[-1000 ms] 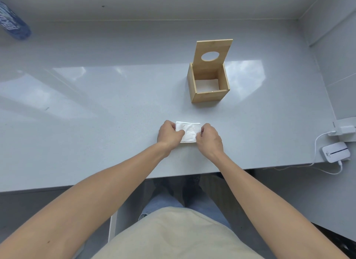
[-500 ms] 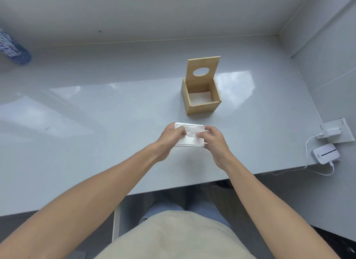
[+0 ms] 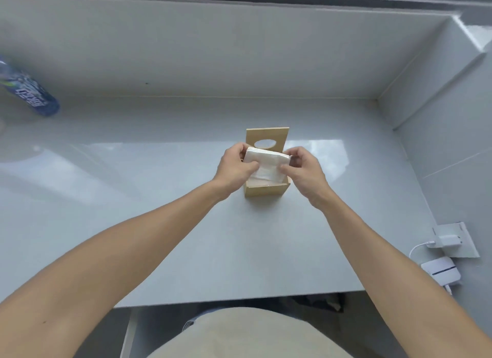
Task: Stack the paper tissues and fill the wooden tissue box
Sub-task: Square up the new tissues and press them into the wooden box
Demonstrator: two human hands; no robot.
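Observation:
A light wooden tissue box (image 3: 266,190) stands open on the grey table, its lid with an oval hole (image 3: 266,136) raised upright at the back. A stack of white paper tissues (image 3: 267,162) hangs tilted over the box's open top, its lower edge down inside the box. My left hand (image 3: 234,167) grips the stack's left end and my right hand (image 3: 303,168) grips its right end. The box's inside is mostly hidden by the tissues and my hands.
A blue plastic bottle (image 3: 29,94) lies at the far left. At the right edge are a wall socket plate with a white charger (image 3: 450,240), a cable and a small white device (image 3: 440,273). A grey wall borders the table at back and right.
Both hands lifted the tissue stack off the table near the front edge and carried it forward over the open box. The view tilted up toward the back wall.

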